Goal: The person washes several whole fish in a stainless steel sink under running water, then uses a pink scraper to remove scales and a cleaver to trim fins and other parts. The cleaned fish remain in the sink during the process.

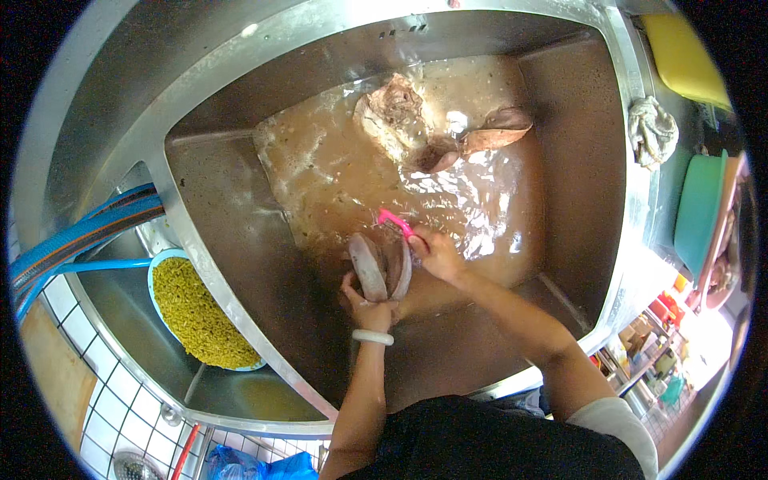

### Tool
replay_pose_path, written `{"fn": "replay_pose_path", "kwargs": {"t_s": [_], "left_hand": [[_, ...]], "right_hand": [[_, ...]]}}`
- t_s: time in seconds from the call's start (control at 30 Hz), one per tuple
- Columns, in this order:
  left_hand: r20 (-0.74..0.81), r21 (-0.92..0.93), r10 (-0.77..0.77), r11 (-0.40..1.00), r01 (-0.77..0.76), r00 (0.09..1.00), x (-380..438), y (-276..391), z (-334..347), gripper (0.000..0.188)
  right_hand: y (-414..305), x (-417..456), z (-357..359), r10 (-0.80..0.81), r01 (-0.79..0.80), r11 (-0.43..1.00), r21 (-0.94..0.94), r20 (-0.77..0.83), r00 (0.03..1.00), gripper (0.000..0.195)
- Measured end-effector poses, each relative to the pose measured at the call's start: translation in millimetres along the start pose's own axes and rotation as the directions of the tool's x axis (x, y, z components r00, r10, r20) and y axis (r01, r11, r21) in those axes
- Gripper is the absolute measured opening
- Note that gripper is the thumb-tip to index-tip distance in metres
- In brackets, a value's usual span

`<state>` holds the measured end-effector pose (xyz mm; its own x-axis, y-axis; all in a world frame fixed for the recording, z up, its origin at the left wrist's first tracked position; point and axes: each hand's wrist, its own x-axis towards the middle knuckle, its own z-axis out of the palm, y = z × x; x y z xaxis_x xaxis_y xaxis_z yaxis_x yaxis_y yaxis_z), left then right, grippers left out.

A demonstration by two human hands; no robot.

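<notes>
My left hand (pixel 367 309), with a white bangle at the wrist, grips a greyish piece of meat (pixel 367 267) that looks like a pig's ear. It is held over the murky water in a large metal sink (pixel 228 180). Just right of it, my right hand (pixel 438 255) holds a pink razor-like tool (pixel 394 221), its head pointing up and left, apart from the meat. Farther back, a pale, rough piece of meat (pixel 396 117) lies partly in the water. Beside it are a darker folded piece (pixel 441 157) and a brown ear-like piece (pixel 497 137).
In the left basin, a light-blue container (pixel 162 258) holds yellowish grains (pixel 198 318). Blue hoses (pixel 90 225) cross the left rim. A crumpled cloth (pixel 653 132) lies on the right rim, near a yellow object (pixel 684 57) and a green tub (pixel 699 216). Blue plastic bags (pixel 258 465) sit below.
</notes>
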<state>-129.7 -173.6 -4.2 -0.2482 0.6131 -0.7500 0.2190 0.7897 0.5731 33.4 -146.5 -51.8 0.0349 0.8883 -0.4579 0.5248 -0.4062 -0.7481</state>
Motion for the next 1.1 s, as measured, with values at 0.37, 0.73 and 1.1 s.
{"fn": "replay_pose_path", "kwargs": {"t_s": [0.37, 0.73, 1.1], "left_hand": [[-0.119, 0.252, 0.244, 0.945, -0.208, 0.963, 6, 8, 0, 0.088], [-0.075, 0.088, 0.275, 0.959, -0.269, 0.958, 9, -4, -2, 0.085], [0.419, -0.588, -0.358, 0.593, 0.550, 0.834, -1, 9, 15, 0.063]], "right_hand": [[-10, -25, 15, -0.330, 0.391, 0.896, -0.209, 0.275, 0.903, 0.013], [-3, 1, 6, -0.005, 0.026, 0.926, -0.377, 0.059, 0.998, 0.018], [-23, -7, -33, -0.118, 0.086, 0.970, -0.226, -0.135, 0.984, 0.011]]}}
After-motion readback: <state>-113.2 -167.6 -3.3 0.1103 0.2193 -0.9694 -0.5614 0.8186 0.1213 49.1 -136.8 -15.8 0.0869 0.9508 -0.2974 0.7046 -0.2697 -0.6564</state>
